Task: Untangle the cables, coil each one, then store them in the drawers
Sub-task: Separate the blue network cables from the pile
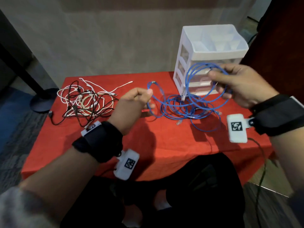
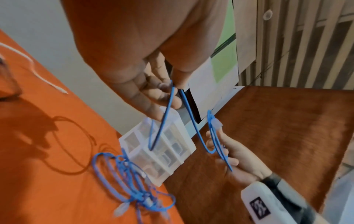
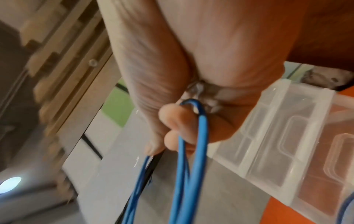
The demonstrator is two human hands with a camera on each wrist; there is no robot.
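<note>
1. The right hand [image 1: 238, 84] is raised in front of the white plastic drawer unit with clear drawers [image 1: 212, 51], which stands at the far right part of the desk covered with a red cloth [image 1: 164, 145].
2. This hand has its fingers and thumb curled round several loops of thin blue network cable [image 1: 197, 74]; the loops hang as a round coil in front of the drawer unit. In the right wrist view the blue strands pass between the bent fingers [image 3: 172, 121], and a clear plastic plug [image 3: 197, 91] is pressed against the palm.
3. The left hand [image 1: 136, 99] is held to the left of the drawer unit, above the desk. Its thumb and fingertips pinch one strand of the same blue cable, and the other fingers are loosely bent.
4. From the left hand the strand goes down in a loop and then across to the coil in the right hand, as the left wrist view shows.
5. The rest of the blue cables [image 1: 185, 109] lies as a loose tangled heap on the red cloth, just in front of the drawer unit, with some clear plugs at the ends.
6. A second tangle of thin white and black charging cables [image 1: 85, 101] lies well to the left of the drawer unit, near the left edge of the desk.
7. All drawers of the unit look closed.
</note>
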